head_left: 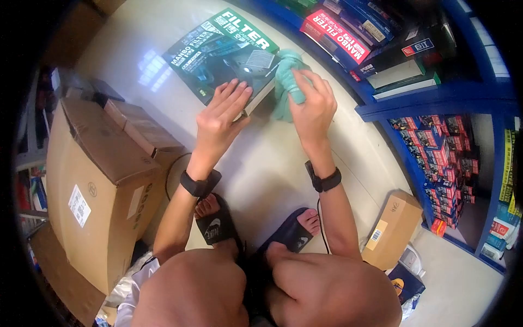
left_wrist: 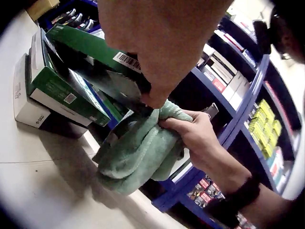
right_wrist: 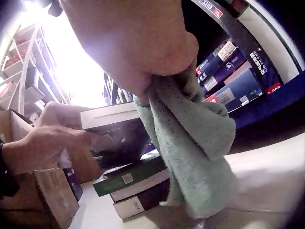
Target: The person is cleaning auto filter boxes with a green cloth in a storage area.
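Observation:
A green-and-black cabin filter box (head_left: 231, 60) lies tilted over a stack of other green and white boxes (right_wrist: 138, 183). My left hand (head_left: 220, 111) grips its near corner, fingers across the printed face and thumb by the edge. To the right, my right hand (head_left: 315, 103) holds a bunched light-green cloth (head_left: 284, 76) between thumb and fingers, against the box's right side. Loose folds of the cloth hang below that hand in the right wrist view. In the left wrist view, the left hand partly hides the box.
Blue shelves (head_left: 376, 111) with filter boxes, including a red one (head_left: 338, 35), line the right side. Large cardboard cartons (head_left: 98, 201) stand at the left. A small carton (head_left: 391, 229) lies at the lower right. My sandalled feet (head_left: 215, 218) are on the pale floor below.

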A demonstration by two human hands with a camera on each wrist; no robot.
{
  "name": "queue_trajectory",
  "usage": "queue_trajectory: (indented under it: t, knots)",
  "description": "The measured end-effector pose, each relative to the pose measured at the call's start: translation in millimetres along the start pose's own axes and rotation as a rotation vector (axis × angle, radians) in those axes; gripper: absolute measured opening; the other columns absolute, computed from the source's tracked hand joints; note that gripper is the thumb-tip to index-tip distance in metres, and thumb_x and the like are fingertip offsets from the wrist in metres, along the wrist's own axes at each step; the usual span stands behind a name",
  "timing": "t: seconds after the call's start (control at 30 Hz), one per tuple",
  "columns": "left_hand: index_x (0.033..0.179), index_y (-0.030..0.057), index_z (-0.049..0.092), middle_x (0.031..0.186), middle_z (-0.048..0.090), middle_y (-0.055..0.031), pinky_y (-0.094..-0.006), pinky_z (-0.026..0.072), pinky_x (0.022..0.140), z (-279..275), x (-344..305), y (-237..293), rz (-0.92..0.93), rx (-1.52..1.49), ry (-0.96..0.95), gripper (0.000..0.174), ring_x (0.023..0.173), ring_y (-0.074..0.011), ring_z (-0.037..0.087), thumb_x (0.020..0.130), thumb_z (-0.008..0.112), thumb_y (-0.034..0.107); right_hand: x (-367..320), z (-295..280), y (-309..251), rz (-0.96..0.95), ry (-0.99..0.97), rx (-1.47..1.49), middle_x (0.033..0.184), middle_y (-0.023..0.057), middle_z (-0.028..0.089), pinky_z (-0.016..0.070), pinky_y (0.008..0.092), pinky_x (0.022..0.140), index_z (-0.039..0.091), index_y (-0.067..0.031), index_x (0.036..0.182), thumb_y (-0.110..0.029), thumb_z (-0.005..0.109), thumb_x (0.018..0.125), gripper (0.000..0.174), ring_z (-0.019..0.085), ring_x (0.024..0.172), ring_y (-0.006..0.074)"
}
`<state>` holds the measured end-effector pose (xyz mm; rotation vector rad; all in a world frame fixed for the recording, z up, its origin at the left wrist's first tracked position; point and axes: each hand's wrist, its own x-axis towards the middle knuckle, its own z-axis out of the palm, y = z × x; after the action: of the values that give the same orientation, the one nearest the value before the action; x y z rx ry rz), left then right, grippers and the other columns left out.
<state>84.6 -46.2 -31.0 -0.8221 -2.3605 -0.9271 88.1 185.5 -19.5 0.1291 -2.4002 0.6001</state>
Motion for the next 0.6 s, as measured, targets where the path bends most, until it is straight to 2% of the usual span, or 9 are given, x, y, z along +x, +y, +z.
queue_trajectory:
  t: [0.1,0.2,0.3,0.5,0.57,0.6]
  knots:
    - [0.138,0.0065,0.076,0.142,0.074,-0.0116,-0.0494,0.0518,0.12,2.7,-2.3,1.9,0.004,0.004,-0.004,0.072,0.139,-0.0323,0.066,0.068,0.093,0.002,-16.3,-5.0,-10.1,-0.011,-0.045,0.024,0.12,0.0054,0.075,0.0585,0.0427,0.086,0.081,-0.0119,0.123,0.0,0.084,0.071,0.053,0.069,0.098,0.0292]
    - [0.138,0.0061,0.076,0.142,0.074,-0.0118,-0.0495,0.0512,0.121,7.1,-6.4,-0.8,0.001,0.012,0.0,0.071,0.139,-0.0324,0.066,0.069,0.093,0.002,-40.5,-17.2,-33.2,-0.075,-0.135,0.131,0.119,0.0042,0.075,0.0593,0.0418,0.085,0.081,-0.0122,0.121,0.001,0.082,0.07,0.053,0.07,0.099,0.028]
    - [0.137,0.006,0.076,0.141,0.074,-0.0124,-0.0502,0.0528,0.118,8.5,-6.8,-2.5,0.02,0.012,0.024,0.072,0.138,-0.0334,0.067,0.068,0.092,0.001,-52.5,-15.1,-45.9,-0.101,-0.138,0.154,0.12,0.0028,0.074,0.06,0.0411,0.083,0.081,-0.0134,0.123,0.001,0.081,0.071,0.054,0.07,0.102,0.0273]
    - [0.137,0.0063,0.075,0.139,0.075,-0.0127,-0.0504,0.0544,0.117,-2.3,-6.8,-2.5,0.025,0.01,0.029,0.075,0.135,-0.0349,0.068,0.064,0.092,0.0,-18.4,-3.2,-17.4,-0.039,-0.016,0.036,0.118,0.0035,0.075,0.06,0.0423,0.082,0.081,-0.0155,0.124,0.001,0.086,0.069,0.057,0.071,0.101,0.029]
    - [0.14,0.0063,0.075,0.144,0.073,-0.0124,-0.0516,0.05,0.121,-7.5,-6.4,-0.1,-0.01,-0.018,-0.007,0.071,0.139,-0.0334,0.066,0.072,0.093,0.001,-3.6,-5.2,-5.6,0.021,-0.006,-0.015,0.119,0.0047,0.076,0.0598,0.0427,0.083,0.081,-0.0155,0.125,0.0,0.088,0.072,0.056,0.072,0.102,0.0303]
    - [0.14,0.0063,0.075,0.144,0.073,-0.0124,-0.0516,0.05,0.121,-7.8,-6.7,0.3,-0.006,-0.016,-0.007,0.071,0.139,-0.0334,0.066,0.072,0.093,0.001,-1.2,-4.3,-0.6,0.029,-0.014,-0.024,0.119,0.0057,0.076,0.0598,0.0434,0.084,0.08,-0.0143,0.127,-0.003,0.089,0.074,0.054,0.072,0.102,0.0313]
